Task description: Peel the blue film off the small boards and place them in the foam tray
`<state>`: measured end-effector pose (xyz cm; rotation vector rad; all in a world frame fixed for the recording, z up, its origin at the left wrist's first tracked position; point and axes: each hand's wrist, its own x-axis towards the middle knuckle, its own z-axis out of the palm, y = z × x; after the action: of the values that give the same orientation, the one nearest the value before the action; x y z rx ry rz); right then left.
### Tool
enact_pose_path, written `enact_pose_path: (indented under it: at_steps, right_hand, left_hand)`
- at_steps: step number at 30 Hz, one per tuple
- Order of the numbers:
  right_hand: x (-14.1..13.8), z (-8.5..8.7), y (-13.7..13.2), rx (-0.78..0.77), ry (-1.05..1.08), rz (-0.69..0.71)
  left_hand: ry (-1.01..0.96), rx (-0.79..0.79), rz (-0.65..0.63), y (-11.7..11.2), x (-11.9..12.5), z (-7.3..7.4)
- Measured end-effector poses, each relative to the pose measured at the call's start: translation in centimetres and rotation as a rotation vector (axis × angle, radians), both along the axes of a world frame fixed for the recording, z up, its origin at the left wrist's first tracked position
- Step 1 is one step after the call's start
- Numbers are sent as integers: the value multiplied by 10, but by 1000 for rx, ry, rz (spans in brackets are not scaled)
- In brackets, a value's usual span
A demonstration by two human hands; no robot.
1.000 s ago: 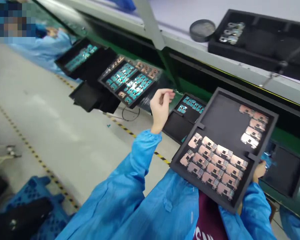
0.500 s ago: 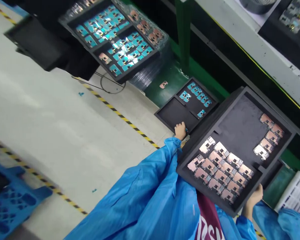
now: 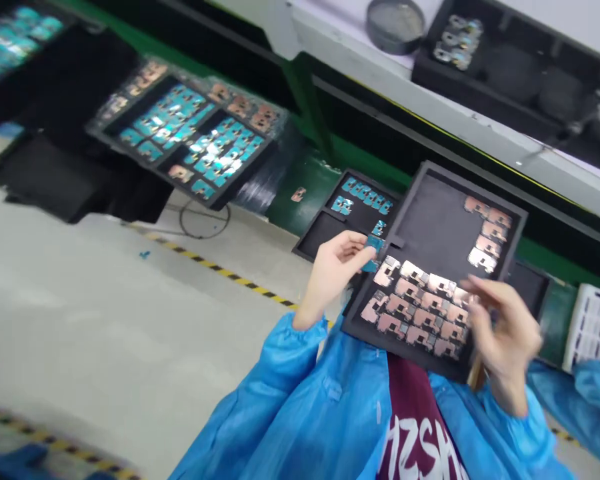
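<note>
My left hand (image 3: pixel 334 270) pinches a teal circuit board (image 3: pixel 373 252) between thumb and fingers, at the left edge of a black tray (image 3: pixel 420 220) in front of my body. Copper-coloured circuit boards (image 3: pixel 423 320) lie in rows in the tray's near part, and several more line its far right side. Over the right end of the near rows is my right hand (image 3: pixel 505 327), its fingertips close to a copper board. Motion blurs these fingers, so whether they grip it is unclear. Behind my left hand, a smaller black tray (image 3: pixel 315 237) holds teal boards.
A stacked, film-wrapped tray (image 3: pixel 205 157) of teal boards stands to the left. One loose copper board (image 3: pixel 299 194) lies on the green surface. A white-edged bench (image 3: pixel 350 80) runs along the back, and a white slatted crate (image 3: pixel 595 327) is at right.
My left hand has come up from the small tray with a teal board. My right hand has left the large tray's edge and moved over the copper boards. The view has shifted.
</note>
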<state>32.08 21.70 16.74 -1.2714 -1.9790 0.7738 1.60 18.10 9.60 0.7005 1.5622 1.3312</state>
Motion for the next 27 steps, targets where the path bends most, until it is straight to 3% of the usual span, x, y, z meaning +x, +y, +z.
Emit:
enact_pose_path:
  at_steps: [2, 3, 6, 9, 15, 22, 27]
  right_hand:
    - [-31, 7, 7, -97, 76, 150]
    - [-39, 6, 12, -160, 135, 142]
    - [-39, -2, 22, -347, 302, 62]
    - [-23, -4, 20, -429, 396, 12]
    - [-8, -3, 11, -339, 441, -42]
    - [-4, -16, 8, -120, 341, -54]
    - [1, -23, 6, 195, 170, -63]
  left_hand:
    - [-26, 34, -112, 1, 35, 37]
    - [-28, 43, -155, 2, 51, 49]
    - [-11, 69, -218, 6, 86, 64]
    - [20, 83, -262, 8, 104, 65]
    - [16, 51, -345, 7, 121, 70]
    - [86, 93, -229, 10, 139, 63]
    - [40, 111, -206, 14, 141, 57]
